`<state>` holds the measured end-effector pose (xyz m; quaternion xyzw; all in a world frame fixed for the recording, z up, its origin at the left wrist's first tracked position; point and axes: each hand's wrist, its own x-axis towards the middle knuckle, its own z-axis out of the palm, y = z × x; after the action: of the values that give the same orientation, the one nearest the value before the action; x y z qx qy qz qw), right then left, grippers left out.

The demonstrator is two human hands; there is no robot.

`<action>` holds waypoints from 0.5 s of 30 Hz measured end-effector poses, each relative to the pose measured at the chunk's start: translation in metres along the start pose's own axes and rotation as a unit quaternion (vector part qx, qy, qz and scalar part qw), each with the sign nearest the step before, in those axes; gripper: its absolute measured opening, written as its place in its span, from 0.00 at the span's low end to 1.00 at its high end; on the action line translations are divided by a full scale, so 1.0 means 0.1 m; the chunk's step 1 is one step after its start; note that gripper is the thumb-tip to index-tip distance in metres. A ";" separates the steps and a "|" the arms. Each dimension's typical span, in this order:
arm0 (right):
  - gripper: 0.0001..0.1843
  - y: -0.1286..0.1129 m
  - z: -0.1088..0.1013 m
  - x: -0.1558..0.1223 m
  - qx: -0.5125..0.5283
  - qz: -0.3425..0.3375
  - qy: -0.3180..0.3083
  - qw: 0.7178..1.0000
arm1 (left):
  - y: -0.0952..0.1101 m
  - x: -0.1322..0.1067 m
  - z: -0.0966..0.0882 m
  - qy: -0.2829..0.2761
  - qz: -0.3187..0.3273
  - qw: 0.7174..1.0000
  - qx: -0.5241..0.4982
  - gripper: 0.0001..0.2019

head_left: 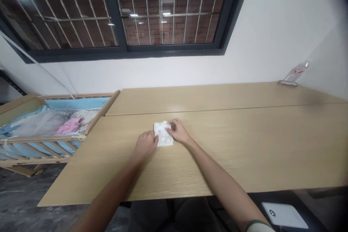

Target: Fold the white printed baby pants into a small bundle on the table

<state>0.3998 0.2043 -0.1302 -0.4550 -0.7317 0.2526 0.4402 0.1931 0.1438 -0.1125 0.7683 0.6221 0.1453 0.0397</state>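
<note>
A small folded white cloth (163,133) lies on the light wooden table (244,145), near its middle. My left hand (145,144) rests at the cloth's left edge, its fingers curled and its thumb touching the fabric. My right hand (178,131) lies on the cloth's right side, with its fingers bent and pressing the top edge. Both forearms reach in from the bottom of the view.
A wooden baby cot (49,130) with blue lining, a grey net and pink and white clothes stands against the table's left end. A small clear item (295,74) sits at the far right by the wall. A white device (284,215) lies below the table's front edge.
</note>
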 end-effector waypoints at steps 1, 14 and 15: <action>0.14 -0.03 0.01 0.00 -0.003 0.001 0.008 1.000 | 0.00 0.00 -0.02 0.000 0.004 1.000 -0.013 0.15; 0.19 -1.48 0.28 -1.39 0.362 0.149 -0.276 0.878 | -0.61 -1.81 -1.09 -0.061 -0.024 0.969 -0.238 0.14; 0.20 -1.54 0.38 -1.53 0.364 0.148 -0.318 0.863 | -0.69 -2.04 -1.10 -0.078 -0.050 0.971 -0.222 0.13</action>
<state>0.3285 -0.0012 -0.0940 -0.2606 -0.6121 0.6941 0.2752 0.0602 -0.0510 -0.0602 0.7171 0.6068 0.2174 0.2651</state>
